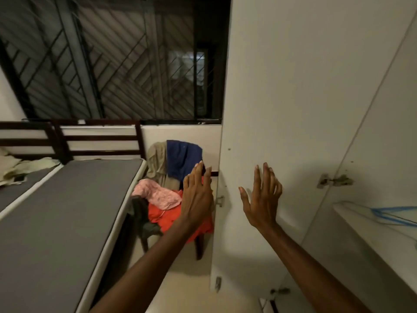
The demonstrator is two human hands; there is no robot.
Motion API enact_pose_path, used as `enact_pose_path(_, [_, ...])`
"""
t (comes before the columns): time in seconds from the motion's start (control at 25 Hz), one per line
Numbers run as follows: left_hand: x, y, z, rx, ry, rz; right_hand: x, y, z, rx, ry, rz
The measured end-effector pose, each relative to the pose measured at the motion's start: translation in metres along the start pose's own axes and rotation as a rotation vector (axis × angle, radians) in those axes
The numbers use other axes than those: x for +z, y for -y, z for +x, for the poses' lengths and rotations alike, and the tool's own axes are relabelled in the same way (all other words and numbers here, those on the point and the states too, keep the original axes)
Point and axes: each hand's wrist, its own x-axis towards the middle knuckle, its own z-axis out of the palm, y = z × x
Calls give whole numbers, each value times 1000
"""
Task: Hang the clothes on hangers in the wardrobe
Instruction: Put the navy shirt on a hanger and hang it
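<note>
Two bare hands are raised with fingers spread: the left hand [197, 195] before a chair [198, 245], the right hand [262, 199] held at the white wardrobe door [282, 98] (contact cannot be confirmed). The clothes [171, 199] are heaped on the chair, partly hidden by the left hand. A grey mattress [67, 211] is cut off at left.

bed, grey mattress [67, 211] | barred window [112, 59] | dark headboard [97, 138]
</note>
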Motion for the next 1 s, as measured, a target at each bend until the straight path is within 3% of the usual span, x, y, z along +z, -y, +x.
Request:
enact_pose_path(0.24, [22, 122, -90, -301, 183, 83, 92, 94, -51, -243, 220, 137])
enact_pose_path(0.56, [51, 229, -83, -452, 254, 131, 249, 135, -51, -241, 594, 154])
enact_pose_path(0.84, [88, 294, -37, -564, 304, 132, 331, 163, -10, -156, 677, 145])
enact_pose_path(1.0, [114, 323, -1, -534, 308, 98, 370, 172, 19, -82, 674, 127])
